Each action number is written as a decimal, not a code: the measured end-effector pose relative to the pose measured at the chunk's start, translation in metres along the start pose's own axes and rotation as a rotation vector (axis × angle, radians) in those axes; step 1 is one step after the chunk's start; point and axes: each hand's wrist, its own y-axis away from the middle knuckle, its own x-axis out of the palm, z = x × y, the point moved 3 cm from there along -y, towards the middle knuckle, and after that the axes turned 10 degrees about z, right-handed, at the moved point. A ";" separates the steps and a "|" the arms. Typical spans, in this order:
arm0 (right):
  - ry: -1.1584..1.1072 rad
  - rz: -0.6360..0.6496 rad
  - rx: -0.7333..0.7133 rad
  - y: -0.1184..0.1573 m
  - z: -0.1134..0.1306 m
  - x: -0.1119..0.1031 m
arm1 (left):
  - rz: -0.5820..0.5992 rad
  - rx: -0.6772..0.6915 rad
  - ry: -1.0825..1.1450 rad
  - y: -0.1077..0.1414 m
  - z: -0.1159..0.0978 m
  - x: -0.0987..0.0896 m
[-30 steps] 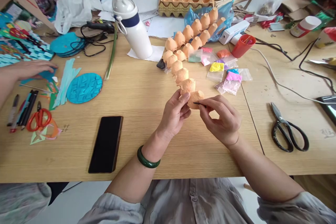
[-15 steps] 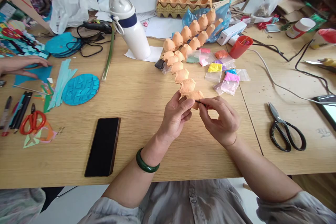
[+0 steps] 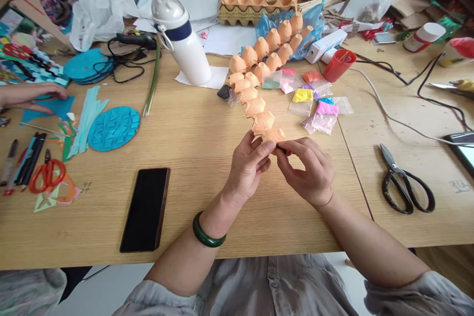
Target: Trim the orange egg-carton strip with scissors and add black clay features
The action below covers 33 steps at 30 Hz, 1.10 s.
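A strip of orange egg carton cups runs away from me in a curve over the table. My left hand grips its near end, thumb on top and fingers curled beneath. At that same end, my right hand pinches a small black piece between thumb and fingertips, against the carton cup. The fingers mostly cover the piece, so its exact kind is hidden. Beyond lie a double row of orange egg carton cups, a black packet and small bags of coloured clay.
Black-handled scissors lie to the right, a phone to the left. A white bottle and a red cup stand farther back. Another person's hand rests on blue paper at far left, near a blue woven disc.
My right hand has shifted slightly left, closer to my left hand, and the black piece now shows less between the fingers. My left hand keeps its grip on the carton strip.
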 end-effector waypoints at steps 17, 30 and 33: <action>-0.476 0.053 0.338 0.008 -0.010 0.005 | -0.064 0.037 0.062 -0.001 -0.008 0.000; -0.462 0.084 0.313 0.004 -0.006 0.005 | -0.054 0.021 0.084 -0.002 -0.007 -0.002; -0.495 0.082 0.342 0.006 -0.007 0.006 | -0.060 0.016 0.080 -0.002 -0.006 -0.002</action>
